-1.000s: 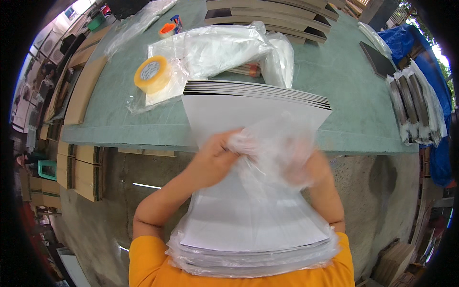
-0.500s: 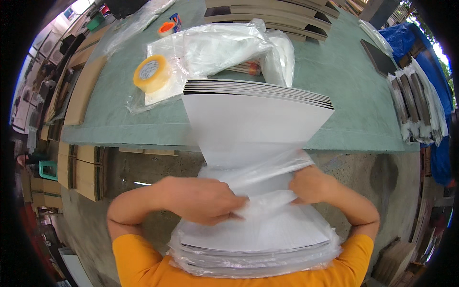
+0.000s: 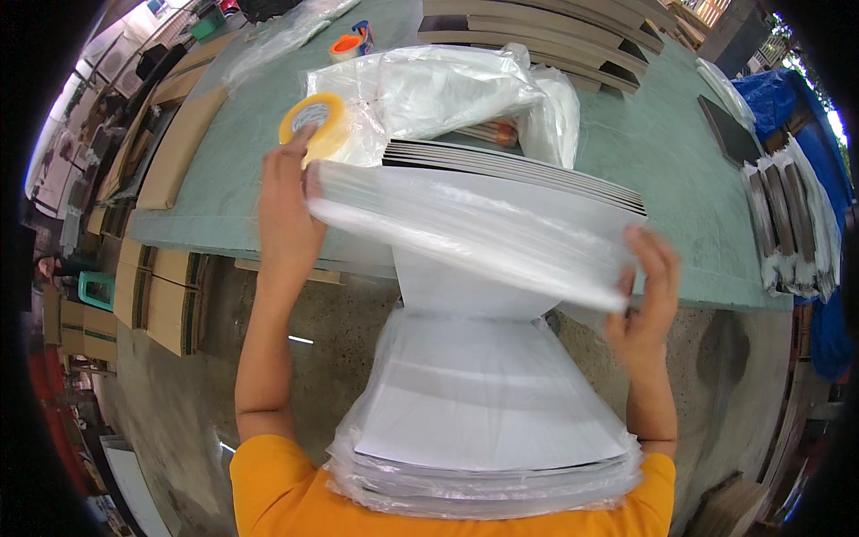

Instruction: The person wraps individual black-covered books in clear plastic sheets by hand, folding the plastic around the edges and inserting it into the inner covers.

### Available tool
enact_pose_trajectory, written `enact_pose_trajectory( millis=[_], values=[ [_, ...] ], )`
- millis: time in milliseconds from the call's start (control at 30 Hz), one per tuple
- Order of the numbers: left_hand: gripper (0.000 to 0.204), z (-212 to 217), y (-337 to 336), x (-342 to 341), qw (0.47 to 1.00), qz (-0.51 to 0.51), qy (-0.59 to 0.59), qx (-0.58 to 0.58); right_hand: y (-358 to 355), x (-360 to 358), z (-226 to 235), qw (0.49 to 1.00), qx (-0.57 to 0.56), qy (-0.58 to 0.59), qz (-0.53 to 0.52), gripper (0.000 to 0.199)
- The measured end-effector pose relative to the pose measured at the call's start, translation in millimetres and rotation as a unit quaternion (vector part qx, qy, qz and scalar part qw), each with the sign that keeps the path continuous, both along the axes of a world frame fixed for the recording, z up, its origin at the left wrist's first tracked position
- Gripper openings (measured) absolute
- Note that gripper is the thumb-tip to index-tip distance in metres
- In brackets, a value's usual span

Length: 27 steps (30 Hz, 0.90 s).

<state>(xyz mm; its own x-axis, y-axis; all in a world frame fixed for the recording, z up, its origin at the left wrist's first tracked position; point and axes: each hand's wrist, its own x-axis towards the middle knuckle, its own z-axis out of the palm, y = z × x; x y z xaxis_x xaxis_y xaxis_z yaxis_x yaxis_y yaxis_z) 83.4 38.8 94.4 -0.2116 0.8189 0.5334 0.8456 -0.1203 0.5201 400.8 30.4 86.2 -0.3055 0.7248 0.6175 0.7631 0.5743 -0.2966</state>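
We saw left hand (image 3: 291,210) and right hand (image 3: 651,291) gripping clear plastic film (image 3: 465,224), stretched crosswise over white-faced panels (image 3: 470,291), right nearer.

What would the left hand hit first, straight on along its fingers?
Likely the yellowish tape roll: the left hand points up toward it, fingertips overlapping it in view. Depth is unclear from one view, so it might pass above.

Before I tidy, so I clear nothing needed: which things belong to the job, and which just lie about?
In the job:
clear plastic, between left fingers and right fingers
white panel stack
plastic-covered stack nearest the body

Apparently just lying about:
green stool
blue tarp
cardboard stacks
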Motion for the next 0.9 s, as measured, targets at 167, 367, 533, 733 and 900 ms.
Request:
enact_pose_trajectory(
  millis=[167, 367, 533, 733, 900],
  values=[
    [0.051, -7.9, -10.6, 1.6, 0.962, -0.149, 0.228, 0.012, 11.9, 16.7, -3.8, 0.978, 0.098, -0.144, -0.118, 0.057],
    [0.045, -4.3, -7.8, -5.3, 0.973, -0.230, 0.014, -0.028, -3.6, 45.0, -7.3, 0.972, -0.120, 0.199, 0.026, 0.036],
    [0.035, -24.2, -12.4, -43.6, 0.688, -0.473, -0.472, -0.284, 6.4, 90.6, -41.7, 0.703, -0.515, 0.403, 0.279, 0.020],
    [0.032, -222.6, -47.2, -45.3, 0.494, -0.303, -0.574, -0.579, -20.6, 87.8, -282.2, 0.602, -0.678, 0.417, 0.067, 0.022],
    [0.029, -323.9, -51.9, -35.6, 0.765, -0.155, -0.321, -0.536, -15.5, 49.7, -324.8, 0.826, -0.526, 0.118, -0.165, 0.017]
  ],
)
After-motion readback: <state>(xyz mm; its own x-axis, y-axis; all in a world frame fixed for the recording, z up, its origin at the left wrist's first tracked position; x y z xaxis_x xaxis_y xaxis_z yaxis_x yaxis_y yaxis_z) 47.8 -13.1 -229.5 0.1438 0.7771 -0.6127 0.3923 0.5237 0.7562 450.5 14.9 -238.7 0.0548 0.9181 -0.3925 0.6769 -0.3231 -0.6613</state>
